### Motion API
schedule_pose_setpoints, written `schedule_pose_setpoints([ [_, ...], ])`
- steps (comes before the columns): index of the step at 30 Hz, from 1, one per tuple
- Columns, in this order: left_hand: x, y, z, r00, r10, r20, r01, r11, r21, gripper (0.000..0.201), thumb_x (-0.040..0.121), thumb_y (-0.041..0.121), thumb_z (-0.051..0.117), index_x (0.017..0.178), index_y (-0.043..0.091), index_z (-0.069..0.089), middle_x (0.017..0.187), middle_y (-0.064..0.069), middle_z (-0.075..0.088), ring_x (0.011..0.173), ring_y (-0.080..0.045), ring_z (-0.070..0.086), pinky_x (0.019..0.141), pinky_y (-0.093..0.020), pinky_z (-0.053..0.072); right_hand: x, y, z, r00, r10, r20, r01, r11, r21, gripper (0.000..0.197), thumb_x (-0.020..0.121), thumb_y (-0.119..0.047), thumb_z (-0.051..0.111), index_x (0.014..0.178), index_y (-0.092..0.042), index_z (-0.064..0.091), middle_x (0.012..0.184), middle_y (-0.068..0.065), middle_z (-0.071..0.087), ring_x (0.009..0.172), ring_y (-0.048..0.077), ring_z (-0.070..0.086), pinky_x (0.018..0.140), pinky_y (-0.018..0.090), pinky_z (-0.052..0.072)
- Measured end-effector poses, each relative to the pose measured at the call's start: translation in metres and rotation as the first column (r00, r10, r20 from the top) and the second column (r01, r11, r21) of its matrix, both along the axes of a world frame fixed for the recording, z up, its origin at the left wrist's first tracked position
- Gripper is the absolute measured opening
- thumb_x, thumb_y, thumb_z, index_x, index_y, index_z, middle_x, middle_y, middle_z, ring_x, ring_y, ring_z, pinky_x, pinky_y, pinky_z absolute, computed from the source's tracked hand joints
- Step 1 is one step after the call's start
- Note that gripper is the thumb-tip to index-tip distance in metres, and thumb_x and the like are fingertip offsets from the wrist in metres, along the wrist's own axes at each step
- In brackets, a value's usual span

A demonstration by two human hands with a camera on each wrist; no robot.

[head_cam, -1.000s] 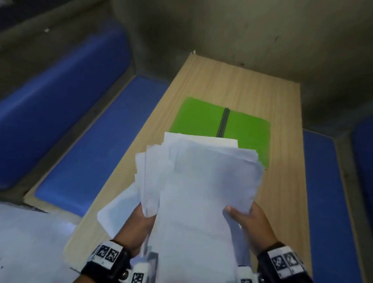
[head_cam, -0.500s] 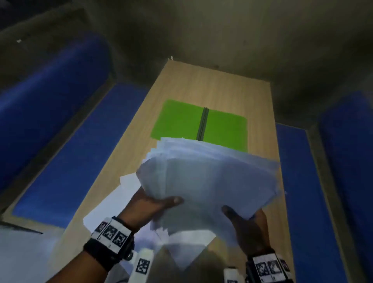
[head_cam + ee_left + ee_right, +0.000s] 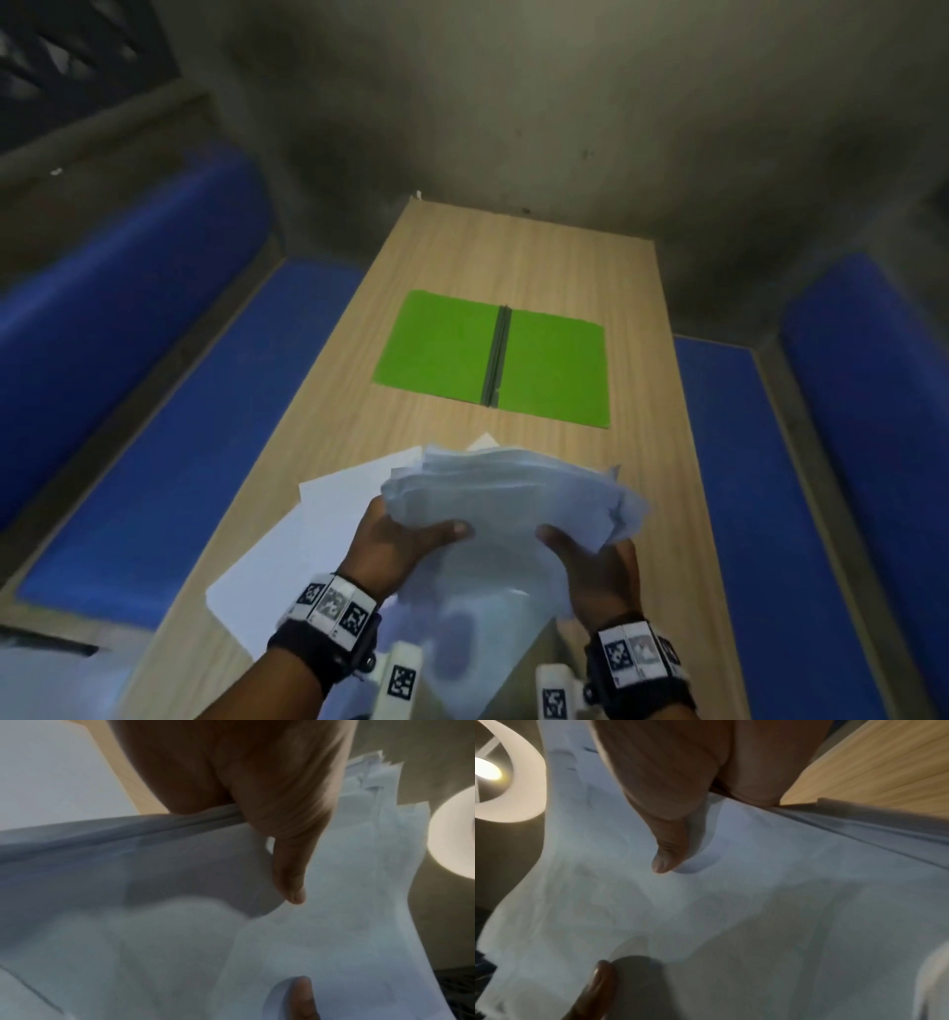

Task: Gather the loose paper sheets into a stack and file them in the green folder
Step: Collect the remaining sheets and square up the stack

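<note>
Looks like a booth-style seating nook, e.g. café, canteen or study corner; can't tell which. A long, narrow wood-grain worktop (image 3: pixel 518 257) runs toward 12 o'clock and butts against a bare, scuffed grey wall (image 3: pixel 513 103), w/ blue padded benches (image 3: pixel 169 462) along both long sides at 9 and 3 o'clock, backrests incl. Wrist views catch a round ceiling lamp (image 3: pixel 505 780) lit overhead, the room otherwise dim, and a dark grille (image 3: pixel 67 46) sits at approx 10 o'clock.
</note>
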State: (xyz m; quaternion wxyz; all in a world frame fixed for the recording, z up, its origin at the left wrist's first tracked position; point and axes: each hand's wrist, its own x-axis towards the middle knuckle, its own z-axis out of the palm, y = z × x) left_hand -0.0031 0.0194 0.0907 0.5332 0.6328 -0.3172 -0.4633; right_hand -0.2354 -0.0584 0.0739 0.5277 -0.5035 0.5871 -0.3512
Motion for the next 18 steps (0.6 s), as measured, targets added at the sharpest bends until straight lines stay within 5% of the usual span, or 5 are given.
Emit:
schedule_pose_setpoints([
  [3, 0.003, 0.002, 0.001, 0.999, 0.004, 0.050, -0.002, 0.999, -0.037, 0.052, 0.057, 0.028, 0.099, 0.104, 0.018, 0.080, 0.100, 0.000, 0.083, 0.095, -0.018, 0.079, 0.084, -0.039, 0.062, -0.007, 0.004, 0.001, 1.000, -0.013, -0.015, 0.012, 0.996, -0.094, 0.062, 0.055, -0.034, 0.091, 0.110, -0.015, 0.067, 0.099, -0.005, 0.072, 0.083, -0.004, 0.066, 0.066, 0.009, 0.049],
  [6, 0.001, 0.008, -0.010, 0.996, -0.057, 0.074, 0.059, 0.998, -0.030, 0.061, 0.055, 0.038, 0.101, 0.108, 0.018, 0.079, 0.104, -0.001, 0.083, 0.100, -0.021, 0.078, 0.088, -0.042, 0.062, -0.012, 0.016, -0.013, 0.996, 0.037, -0.084, -0.039, 0.999, -0.022, 0.099, 0.033, -0.064, 0.088, 0.117, -0.019, 0.063, 0.109, -0.005, 0.071, 0.099, 0.008, 0.066, 0.082, 0.026, 0.054],
  [12, -0.003, 0.007, -0.017, 0.996, -0.005, 0.084, 0.008, 0.999, -0.039, 0.072, 0.045, 0.047, 0.102, 0.105, 0.015, 0.078, 0.102, -0.001, 0.083, 0.096, -0.018, 0.079, 0.083, -0.036, 0.063, -0.016, 0.011, -0.017, 1.000, -0.006, 0.015, 0.007, 0.995, -0.099, 0.092, 0.038, -0.052, 0.095, 0.119, -0.024, 0.060, 0.116, -0.004, 0.069, 0.111, 0.019, 0.064, 0.099, 0.049, 0.049],
  [15, -0.009, 0.008, -0.021, 0.998, 0.012, 0.064, -0.011, 1.000, -0.007, 0.061, 0.051, 0.034, 0.103, 0.103, 0.015, 0.079, 0.099, -0.002, 0.084, 0.094, -0.021, 0.079, 0.084, -0.040, 0.063, -0.015, 0.012, -0.023, 0.999, -0.002, 0.039, 0.006, 0.994, -0.106, 0.097, 0.037, -0.060, 0.092, 0.118, -0.017, 0.062, 0.114, 0.002, 0.070, 0.106, 0.017, 0.066, 0.098, 0.040, 0.050],
  [18, -0.008, 0.016, -0.026, 0.994, -0.034, 0.105, 0.035, 0.999, -0.004, 0.082, 0.036, 0.059, 0.100, 0.103, 0.017, 0.078, 0.099, 0.000, 0.083, 0.096, -0.023, 0.079, 0.084, -0.041, 0.063, -0.019, 0.018, -0.022, 0.998, 0.030, 0.052, -0.024, 0.993, -0.114, 0.091, 0.038, -0.075, 0.082, 0.110, -0.021, 0.067, 0.101, 0.000, 0.074, 0.090, 0.001, 0.068, 0.086, 0.017, 0.053],
])
